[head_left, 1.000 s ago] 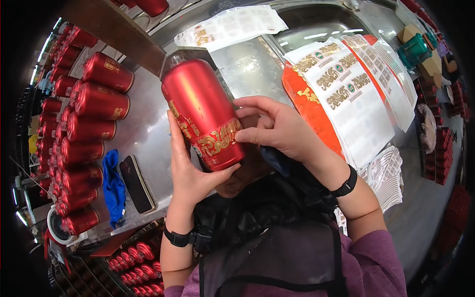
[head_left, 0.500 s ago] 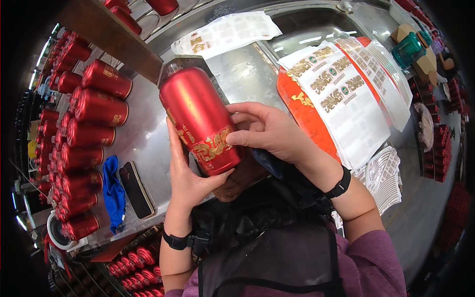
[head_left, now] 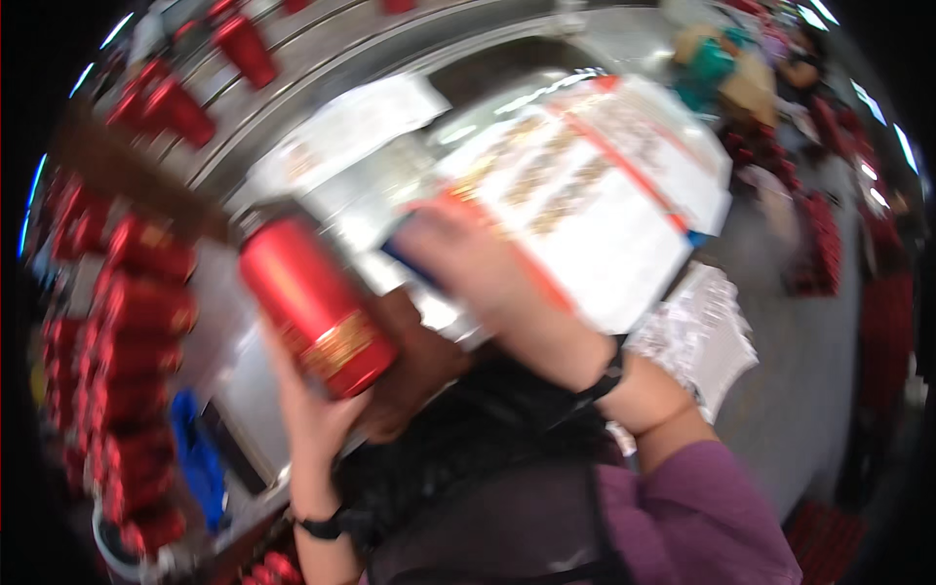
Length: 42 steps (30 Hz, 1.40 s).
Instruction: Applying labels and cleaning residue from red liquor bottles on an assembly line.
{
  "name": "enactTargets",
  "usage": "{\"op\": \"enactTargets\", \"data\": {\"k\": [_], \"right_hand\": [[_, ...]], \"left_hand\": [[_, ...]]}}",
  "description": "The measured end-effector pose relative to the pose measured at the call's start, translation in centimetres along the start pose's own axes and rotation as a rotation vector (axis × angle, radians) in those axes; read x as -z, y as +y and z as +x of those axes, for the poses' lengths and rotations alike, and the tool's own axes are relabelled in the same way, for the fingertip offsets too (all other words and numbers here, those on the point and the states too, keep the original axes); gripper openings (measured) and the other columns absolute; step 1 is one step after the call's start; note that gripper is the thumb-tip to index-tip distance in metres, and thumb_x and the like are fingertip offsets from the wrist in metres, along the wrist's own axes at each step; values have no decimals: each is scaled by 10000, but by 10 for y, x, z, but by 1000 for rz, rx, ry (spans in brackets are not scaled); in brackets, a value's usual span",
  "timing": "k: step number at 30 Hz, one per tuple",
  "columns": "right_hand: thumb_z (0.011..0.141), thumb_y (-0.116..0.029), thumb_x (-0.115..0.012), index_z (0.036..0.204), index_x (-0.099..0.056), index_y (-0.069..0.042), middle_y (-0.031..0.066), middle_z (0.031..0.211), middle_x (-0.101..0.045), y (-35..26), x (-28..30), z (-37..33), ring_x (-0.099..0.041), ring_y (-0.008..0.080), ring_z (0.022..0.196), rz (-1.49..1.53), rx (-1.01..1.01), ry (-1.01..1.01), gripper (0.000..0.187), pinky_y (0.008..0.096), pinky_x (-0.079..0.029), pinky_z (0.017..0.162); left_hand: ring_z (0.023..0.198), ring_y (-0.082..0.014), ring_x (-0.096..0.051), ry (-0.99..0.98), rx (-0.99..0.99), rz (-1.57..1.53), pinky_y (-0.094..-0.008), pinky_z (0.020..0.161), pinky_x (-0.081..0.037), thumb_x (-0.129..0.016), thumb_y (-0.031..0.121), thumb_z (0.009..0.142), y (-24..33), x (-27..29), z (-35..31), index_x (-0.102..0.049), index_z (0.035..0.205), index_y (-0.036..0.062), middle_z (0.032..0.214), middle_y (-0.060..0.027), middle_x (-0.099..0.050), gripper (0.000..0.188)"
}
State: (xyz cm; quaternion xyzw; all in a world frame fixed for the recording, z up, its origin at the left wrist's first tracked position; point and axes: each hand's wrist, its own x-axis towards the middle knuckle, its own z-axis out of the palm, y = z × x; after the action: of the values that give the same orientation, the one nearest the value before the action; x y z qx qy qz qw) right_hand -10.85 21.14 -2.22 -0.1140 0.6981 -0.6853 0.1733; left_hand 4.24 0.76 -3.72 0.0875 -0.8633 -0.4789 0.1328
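Observation:
A red bottle with gold ornament round its lower part lies tilted, its neck toward the brown post. My left hand is closed round its base end, the thumb across the bottom edge. My right hand is apart from the bottle, over the bench near the printed sheets. Motion smears its fingers. A dark blue thing, perhaps a cloth, sticks out from under them and appears held. Beneath the bottle's lower end is a brown block-like support.
Rows of red bottles stack up at left, beside a blue cloth and a dark phone. White sheets with gold transfers lie on the right over something orange-red. A brown post slants across the upper left.
My right hand has left the bottle and now has the dark blue thing by its fingers. The left hand still holds the bottle. The whole view has shifted and blurred.

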Motion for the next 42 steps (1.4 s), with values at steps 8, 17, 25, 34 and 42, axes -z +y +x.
{"op": "enactTargets", "data": {"k": [8,17,25,34,42], "right_hand": [[795,-224,-723,1025,-663,-12,179,956,-679,-14,-1,-13,-663,325,941,-387,225,-55,319,366,-509,847],[813,-256,-755,930,-688,-14,129,759,-684,-21,2,-1,-684,218,686,-367,190,-58,277,336,-521,621],[886,-124,-747,1076,-692,22,18,870,-707,-35,-9,-25,-632,57,768,-7,-92,-199,246,213,-507,678],[890,-110,-732,1077,-704,7,34,901,-713,-43,-8,-20,-638,59,784,-134,-49,-343,222,236,-515,691],[859,-108,-760,1041,-718,6,21,895,-705,-36,14,3,-629,73,797,-567,53,-54,218,233,-508,730]], "left_hand": [[1443,-306,-365,102,-118,58,-398,1184,-293,-841,70,662,6,3,-2,-164,1598,51,1597,-202,-299,1155],[1406,-394,-399,60,-78,245,-429,1152,-345,-883,136,605,12,14,-3,-151,1577,-5,1529,-253,-367,1225],[1253,-413,-511,62,-62,224,-447,1020,-458,-891,230,652,25,12,0,-56,1582,-5,1442,-262,-441,1272],[1281,-425,-482,62,-40,92,-448,1056,-436,-897,215,653,17,10,-2,-41,1580,-11,1475,-280,-394,1282],[1232,-427,-486,20,-180,512,-461,1046,-416,-878,139,629,57,29,-4,-144,1566,-12,1403,-269,-439,1200]]}}
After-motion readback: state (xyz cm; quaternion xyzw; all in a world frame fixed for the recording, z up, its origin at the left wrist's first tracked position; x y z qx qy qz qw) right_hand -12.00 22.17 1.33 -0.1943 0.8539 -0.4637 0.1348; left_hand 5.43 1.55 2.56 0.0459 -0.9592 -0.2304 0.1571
